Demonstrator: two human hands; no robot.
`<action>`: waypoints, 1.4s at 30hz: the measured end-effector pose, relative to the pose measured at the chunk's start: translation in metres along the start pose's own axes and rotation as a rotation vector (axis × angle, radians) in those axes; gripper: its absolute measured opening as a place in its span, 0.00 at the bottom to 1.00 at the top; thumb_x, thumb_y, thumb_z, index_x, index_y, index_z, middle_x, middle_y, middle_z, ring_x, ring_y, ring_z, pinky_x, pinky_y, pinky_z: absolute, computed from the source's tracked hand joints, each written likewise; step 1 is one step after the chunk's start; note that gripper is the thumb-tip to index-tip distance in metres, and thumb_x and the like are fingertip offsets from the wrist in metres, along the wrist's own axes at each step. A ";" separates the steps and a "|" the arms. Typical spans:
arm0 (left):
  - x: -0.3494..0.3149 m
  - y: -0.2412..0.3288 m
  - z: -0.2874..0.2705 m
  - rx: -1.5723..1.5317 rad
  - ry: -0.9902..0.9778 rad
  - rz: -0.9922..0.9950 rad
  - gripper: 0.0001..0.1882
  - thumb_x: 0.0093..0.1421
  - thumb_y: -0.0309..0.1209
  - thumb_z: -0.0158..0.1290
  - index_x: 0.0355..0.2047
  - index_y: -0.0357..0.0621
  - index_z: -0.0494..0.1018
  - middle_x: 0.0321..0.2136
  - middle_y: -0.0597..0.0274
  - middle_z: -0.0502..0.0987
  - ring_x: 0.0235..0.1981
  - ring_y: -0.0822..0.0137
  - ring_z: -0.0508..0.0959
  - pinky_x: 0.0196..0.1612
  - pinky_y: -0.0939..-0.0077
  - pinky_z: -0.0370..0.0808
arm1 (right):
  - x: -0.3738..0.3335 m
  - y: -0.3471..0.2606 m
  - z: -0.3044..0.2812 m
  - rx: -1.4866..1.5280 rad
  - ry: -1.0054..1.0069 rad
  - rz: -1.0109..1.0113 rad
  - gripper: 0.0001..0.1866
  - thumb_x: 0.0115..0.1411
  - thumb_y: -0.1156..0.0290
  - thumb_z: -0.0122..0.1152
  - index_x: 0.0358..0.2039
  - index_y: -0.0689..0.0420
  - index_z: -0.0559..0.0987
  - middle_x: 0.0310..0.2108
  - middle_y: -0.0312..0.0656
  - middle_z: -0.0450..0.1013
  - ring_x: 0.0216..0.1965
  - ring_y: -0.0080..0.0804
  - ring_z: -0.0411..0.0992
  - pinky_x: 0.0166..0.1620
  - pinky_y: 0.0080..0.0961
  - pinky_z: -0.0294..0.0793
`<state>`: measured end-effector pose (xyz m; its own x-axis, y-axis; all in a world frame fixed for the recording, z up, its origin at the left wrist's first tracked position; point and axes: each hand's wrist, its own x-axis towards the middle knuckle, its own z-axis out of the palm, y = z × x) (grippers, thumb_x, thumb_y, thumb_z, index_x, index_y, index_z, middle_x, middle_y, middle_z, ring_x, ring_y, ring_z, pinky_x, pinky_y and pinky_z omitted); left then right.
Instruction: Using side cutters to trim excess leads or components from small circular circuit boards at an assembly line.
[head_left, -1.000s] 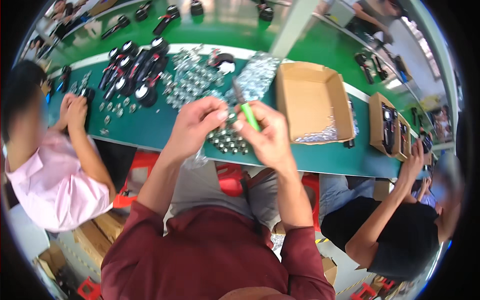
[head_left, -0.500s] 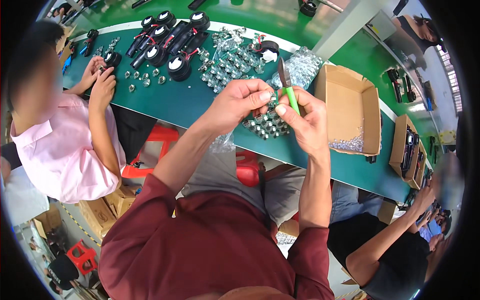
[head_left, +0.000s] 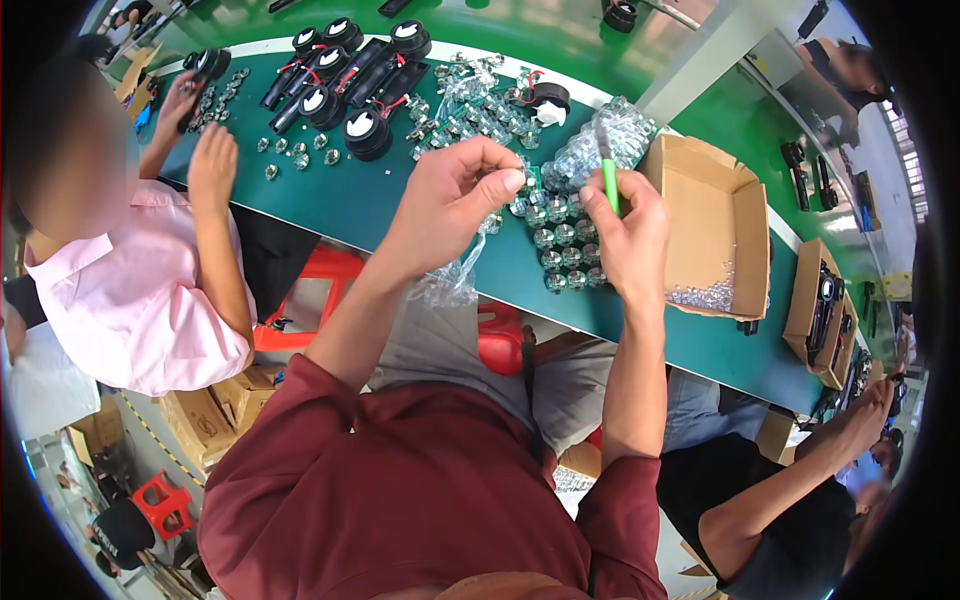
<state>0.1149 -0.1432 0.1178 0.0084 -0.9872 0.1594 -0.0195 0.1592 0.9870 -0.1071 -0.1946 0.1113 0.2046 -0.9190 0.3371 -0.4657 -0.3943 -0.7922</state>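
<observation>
L hand: thumb + index tips together, pinched on sm. green board, up above the table btwn both hands. R hand: thumb + fingers clamped round green-handled tool, metal end up & away; exact tool type hard to tell. Tool & board apart rn.

To do this well: hold board by its edge, fingertips clear of the metal end; keep tool low in the R palm so thumb + index can help out. Steady wrists, light pinch, imo.

Just below: neat rows of clear-domed pcs on green table; best not to drag a wrist thru them. Beyond: loose heap of pcs, plastic-wrapped pack. To R, cardbd box w/ sm. clear bits. Far L, blk round-headed units, then co-worker in pink.
</observation>
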 end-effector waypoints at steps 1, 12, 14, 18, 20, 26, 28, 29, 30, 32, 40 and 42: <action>-0.003 0.002 0.001 -0.076 -0.001 -0.036 0.07 0.68 0.30 0.57 0.39 0.37 0.77 0.28 0.71 0.76 0.27 0.82 0.71 0.30 0.83 0.69 | -0.002 -0.005 -0.002 -0.084 0.037 0.040 0.08 0.59 0.73 0.67 0.36 0.65 0.83 0.36 0.50 0.80 0.35 0.44 0.78 0.40 0.36 0.75; -0.031 0.012 0.017 -0.283 0.017 -0.073 0.08 0.68 0.29 0.58 0.40 0.36 0.76 0.29 0.69 0.77 0.29 0.80 0.73 0.32 0.83 0.71 | -0.058 -0.046 -0.001 0.353 -0.074 -0.035 0.10 0.55 0.81 0.65 0.40 0.67 0.84 0.47 0.51 0.78 0.45 0.35 0.78 0.51 0.28 0.75; -0.032 0.015 0.015 -0.279 0.050 -0.056 0.07 0.68 0.29 0.58 0.40 0.36 0.76 0.29 0.69 0.76 0.29 0.80 0.73 0.32 0.84 0.71 | -0.069 -0.051 -0.004 0.315 -0.061 -0.022 0.14 0.52 0.83 0.60 0.40 0.68 0.84 0.48 0.52 0.78 0.46 0.38 0.79 0.51 0.30 0.75; -0.034 0.021 0.016 -0.250 0.065 0.010 0.07 0.68 0.28 0.58 0.41 0.36 0.76 0.29 0.70 0.76 0.29 0.81 0.72 0.32 0.85 0.70 | -0.083 -0.051 -0.009 0.263 -0.102 -0.057 0.15 0.51 0.84 0.59 0.41 0.69 0.83 0.49 0.52 0.78 0.45 0.40 0.79 0.49 0.30 0.76; -0.037 0.021 0.017 -0.259 0.048 0.022 0.07 0.68 0.27 0.58 0.41 0.36 0.75 0.30 0.70 0.75 0.30 0.82 0.71 0.32 0.85 0.69 | -0.085 -0.050 -0.007 0.258 -0.127 -0.058 0.15 0.51 0.85 0.59 0.41 0.69 0.83 0.48 0.52 0.78 0.43 0.40 0.80 0.48 0.30 0.77; -0.039 0.020 0.018 -0.234 0.016 0.052 0.08 0.68 0.28 0.57 0.42 0.36 0.75 0.31 0.69 0.76 0.30 0.81 0.72 0.31 0.85 0.70 | -0.088 -0.052 -0.007 0.246 -0.116 -0.041 0.12 0.52 0.83 0.63 0.39 0.66 0.84 0.44 0.50 0.78 0.40 0.39 0.80 0.45 0.29 0.77; -0.040 0.021 0.019 -0.253 0.005 0.032 0.07 0.68 0.26 0.58 0.42 0.36 0.75 0.33 0.70 0.75 0.33 0.82 0.70 0.34 0.85 0.70 | -0.089 -0.052 -0.008 0.244 -0.116 -0.025 0.11 0.52 0.83 0.64 0.38 0.65 0.84 0.43 0.49 0.78 0.40 0.38 0.79 0.44 0.29 0.77; -0.040 0.021 0.019 -0.238 0.005 0.032 0.07 0.68 0.26 0.58 0.42 0.36 0.75 0.34 0.70 0.75 0.33 0.82 0.71 0.34 0.85 0.70 | -0.089 -0.052 -0.008 0.239 -0.118 -0.007 0.10 0.52 0.83 0.64 0.37 0.64 0.84 0.43 0.48 0.79 0.39 0.38 0.79 0.43 0.29 0.77; -0.040 0.020 0.019 -0.222 0.006 0.032 0.07 0.68 0.26 0.58 0.42 0.36 0.75 0.34 0.70 0.75 0.33 0.82 0.71 0.35 0.84 0.71 | -0.089 -0.051 -0.008 0.238 -0.118 -0.007 0.10 0.52 0.83 0.64 0.37 0.64 0.84 0.43 0.48 0.79 0.39 0.38 0.79 0.43 0.29 0.77; -0.040 0.019 0.022 -0.206 0.014 0.061 0.07 0.68 0.27 0.57 0.42 0.36 0.74 0.32 0.68 0.76 0.30 0.81 0.72 0.31 0.85 0.70 | -0.089 -0.049 -0.008 0.204 -0.116 -0.051 0.09 0.53 0.82 0.64 0.37 0.64 0.84 0.42 0.48 0.78 0.39 0.38 0.79 0.43 0.29 0.77; -0.040 0.020 0.025 -0.174 0.004 0.056 0.07 0.69 0.28 0.57 0.42 0.35 0.74 0.28 0.66 0.75 0.25 0.81 0.72 0.26 0.85 0.68 | -0.090 -0.051 -0.010 0.196 -0.108 -0.039 0.06 0.53 0.82 0.67 0.34 0.64 0.84 0.37 0.47 0.79 0.35 0.38 0.79 0.40 0.29 0.77; -0.039 0.021 0.025 -0.185 0.000 0.046 0.08 0.69 0.28 0.57 0.42 0.35 0.74 0.28 0.66 0.75 0.24 0.81 0.72 0.25 0.85 0.68 | -0.089 -0.050 -0.010 0.196 -0.106 -0.036 0.06 0.53 0.82 0.67 0.33 0.63 0.83 0.37 0.47 0.79 0.34 0.38 0.79 0.39 0.29 0.76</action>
<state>0.0893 -0.1019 0.1315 0.0118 -0.9788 0.2043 0.1647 0.2034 0.9651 -0.1103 -0.0927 0.1261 0.3125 -0.8944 0.3199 -0.2821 -0.4090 -0.8678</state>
